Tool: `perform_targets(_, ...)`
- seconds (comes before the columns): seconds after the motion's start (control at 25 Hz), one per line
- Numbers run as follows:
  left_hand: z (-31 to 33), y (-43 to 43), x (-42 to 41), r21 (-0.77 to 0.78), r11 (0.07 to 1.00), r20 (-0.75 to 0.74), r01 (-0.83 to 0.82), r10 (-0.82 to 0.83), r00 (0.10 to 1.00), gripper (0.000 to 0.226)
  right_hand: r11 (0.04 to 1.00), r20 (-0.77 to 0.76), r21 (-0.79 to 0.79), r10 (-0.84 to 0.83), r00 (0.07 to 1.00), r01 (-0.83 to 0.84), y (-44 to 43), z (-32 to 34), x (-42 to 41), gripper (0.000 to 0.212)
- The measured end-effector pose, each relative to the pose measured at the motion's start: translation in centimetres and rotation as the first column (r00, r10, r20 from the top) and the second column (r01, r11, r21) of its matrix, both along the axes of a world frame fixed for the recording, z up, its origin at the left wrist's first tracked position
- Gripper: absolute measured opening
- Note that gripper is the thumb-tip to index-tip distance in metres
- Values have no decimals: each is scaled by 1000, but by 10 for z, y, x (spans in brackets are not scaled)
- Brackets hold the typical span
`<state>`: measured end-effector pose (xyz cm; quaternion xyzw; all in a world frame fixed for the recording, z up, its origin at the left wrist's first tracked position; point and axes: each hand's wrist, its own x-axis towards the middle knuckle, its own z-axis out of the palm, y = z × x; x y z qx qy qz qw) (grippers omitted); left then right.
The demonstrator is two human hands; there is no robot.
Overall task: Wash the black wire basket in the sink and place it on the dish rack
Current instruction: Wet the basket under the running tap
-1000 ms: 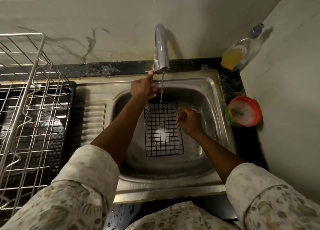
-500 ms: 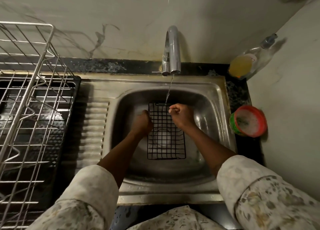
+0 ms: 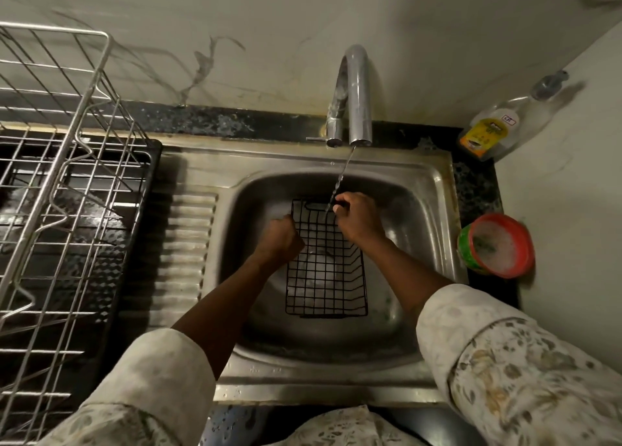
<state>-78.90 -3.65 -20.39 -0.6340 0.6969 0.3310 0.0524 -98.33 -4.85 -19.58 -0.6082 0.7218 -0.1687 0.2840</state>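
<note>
In the sink (image 3: 434,190) basin: black wire basket (image 3: 325,277), long side running away from the person. The left hand (image 3: 282,238) is curled round its left rim; the right hand (image 3: 358,218) is curled on the far right rim, gripping wire, with the thin faucet (image 3: 356,92) stream landing at its fingers. The dish rack (image 3: 67,183) stands on the table left of the sink; foamy red bowl (image 3: 498,247) to the right

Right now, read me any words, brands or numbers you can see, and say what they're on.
Yellow label on the bottle: print, too blurred to read.
White sticker on the bottle: a mark, too small to read.
Tub: no legible text.
Nothing else shows writing.
</note>
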Motion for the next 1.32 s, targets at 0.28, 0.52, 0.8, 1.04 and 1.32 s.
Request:
perform_targets(0.28,5,1,1,7,999,63,47,-47,997,16,922,-101,322,260,960,-215,-22,-27,22,34)
perform_targets(0.52,16,-25,-1,0,993,-1,120,-120,993,19,949,-153,295,160,975,-110,-27,-47,19,31)
perform_targets(0.8,30,-25,36,-90,980,-36,-178,176,984,33,972,-165,229,-8,986,47,-29,-61,-3,34)
perform_targets(1.04,59,8,45,-21,841,-207,-541,526,825,57,930,84,295,-256,963,221,-21,-79,-14,17)
perform_targets(1.32,74,9,23,305,718,-362,-626,695,621,102,854,212,334,-480,851,399,-19,-70,-12,12)
